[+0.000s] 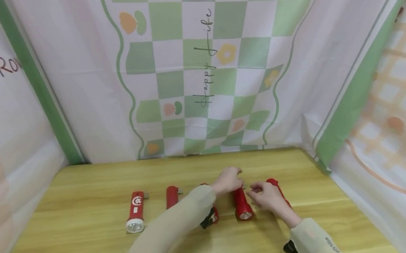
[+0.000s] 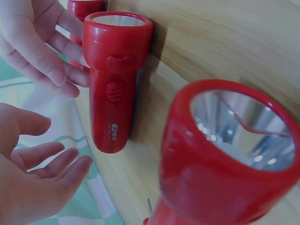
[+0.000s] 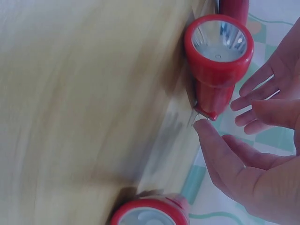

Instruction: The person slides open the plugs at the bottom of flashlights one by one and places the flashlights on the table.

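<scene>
A red flashlight (image 1: 241, 204) lies on the table with its lens toward me. Over its far end is my left hand (image 1: 228, 180), fingers loosely bent and holding nothing. To the right of that flashlight hovers my right hand (image 1: 268, 197), relaxed, its fingertips beside the tail. Metal prongs (image 3: 193, 117) stick out of the tail close to the right fingertip; whether they touch, I cannot tell. In the left wrist view the same flashlight (image 2: 112, 89) shows a ridged switch and small white lettering. Another red flashlight (image 1: 274, 182) lies partly hidden behind my right hand.
Leftward in the row are a white-headed red flashlight (image 1: 137, 210), a plain red one (image 1: 172, 196) and one partly covered by my left sleeve (image 1: 215, 217). The wooden table (image 1: 85, 231) ends at patterned curtains (image 1: 180, 81) behind and at both sides.
</scene>
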Available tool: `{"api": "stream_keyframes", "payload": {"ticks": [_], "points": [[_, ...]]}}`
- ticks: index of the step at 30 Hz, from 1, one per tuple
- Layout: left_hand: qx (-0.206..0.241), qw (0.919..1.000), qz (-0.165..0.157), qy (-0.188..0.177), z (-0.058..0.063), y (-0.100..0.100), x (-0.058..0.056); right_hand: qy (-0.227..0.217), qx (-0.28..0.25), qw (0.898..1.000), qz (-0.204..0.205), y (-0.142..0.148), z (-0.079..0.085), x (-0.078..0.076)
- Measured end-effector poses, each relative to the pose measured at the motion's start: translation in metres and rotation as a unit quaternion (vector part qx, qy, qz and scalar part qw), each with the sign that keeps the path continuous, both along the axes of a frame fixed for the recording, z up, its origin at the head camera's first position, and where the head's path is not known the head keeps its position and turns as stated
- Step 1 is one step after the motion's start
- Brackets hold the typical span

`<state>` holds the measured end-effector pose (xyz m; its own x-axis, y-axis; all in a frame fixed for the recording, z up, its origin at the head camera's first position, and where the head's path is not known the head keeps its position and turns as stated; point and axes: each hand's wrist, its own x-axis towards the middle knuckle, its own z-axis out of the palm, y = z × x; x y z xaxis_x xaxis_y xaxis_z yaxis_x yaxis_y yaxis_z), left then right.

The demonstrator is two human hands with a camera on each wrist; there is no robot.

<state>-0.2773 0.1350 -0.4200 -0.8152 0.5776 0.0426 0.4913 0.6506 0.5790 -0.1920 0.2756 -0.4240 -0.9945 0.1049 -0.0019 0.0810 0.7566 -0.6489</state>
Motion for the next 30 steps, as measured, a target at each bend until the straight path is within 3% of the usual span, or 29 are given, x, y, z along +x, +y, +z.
{"api": "stream_keyframes", "payload": {"ticks": [6, 15, 30], "points": [[0.006, 0.9999, -0.005, 0.015, 0.002, 0.006, 0.0, 0.004, -0.005, 1.0, 0.0, 0.007, 0.002, 0.0], [0.013, 0.9997, -0.02, 0.009, 0.006, 0.019, 0.004, 0.012, 0.006, 1.0, -0.008, 0.017, 0.01, 0.002], [0.015, 0.9992, -0.024, -0.029, 0.014, 0.04, 0.014, 0.016, -0.032, 0.999, -0.023, 0.041, 0.017, 0.008]]}}
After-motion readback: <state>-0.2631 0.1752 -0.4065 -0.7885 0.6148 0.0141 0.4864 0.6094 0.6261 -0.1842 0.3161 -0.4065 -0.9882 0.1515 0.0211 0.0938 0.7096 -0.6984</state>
